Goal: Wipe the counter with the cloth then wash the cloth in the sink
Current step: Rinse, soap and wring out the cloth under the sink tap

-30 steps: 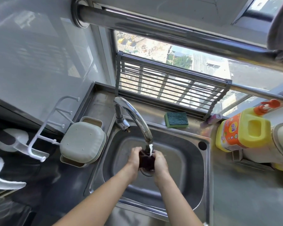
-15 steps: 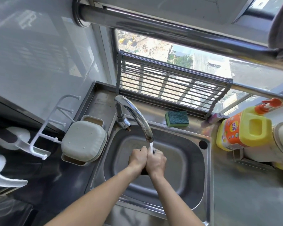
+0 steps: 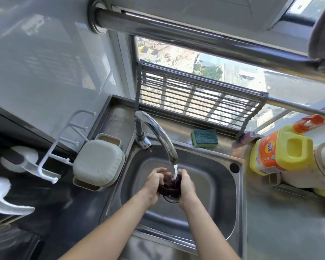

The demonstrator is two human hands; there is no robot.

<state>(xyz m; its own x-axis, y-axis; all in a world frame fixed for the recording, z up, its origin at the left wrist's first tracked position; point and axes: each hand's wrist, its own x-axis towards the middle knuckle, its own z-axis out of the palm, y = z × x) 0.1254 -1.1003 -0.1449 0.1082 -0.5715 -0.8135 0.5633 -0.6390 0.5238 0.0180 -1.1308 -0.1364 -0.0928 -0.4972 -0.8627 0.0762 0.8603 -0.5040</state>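
Observation:
A dark, bunched-up cloth (image 3: 170, 187) sits between my two hands over the drain of the steel sink (image 3: 219, 199). My left hand (image 3: 154, 184) grips its left side and my right hand (image 3: 187, 186) grips its right side. Water runs from the curved chrome faucet (image 3: 158, 136) straight onto the top of the cloth. Much of the cloth is hidden by my fingers.
A green sponge (image 3: 204, 140) lies on the sink's back ledge. A yellow detergent jug (image 3: 281, 151) stands on the right counter (image 3: 289, 231). A white lidded box (image 3: 99, 164) and a white hook rack (image 3: 64, 145) sit left of the sink. A folding rack (image 3: 195, 102) leans at the window.
My hands had pressed tight together around the cloth half a second ago; now they have parted a little and the dark cloth shows between them under the water.

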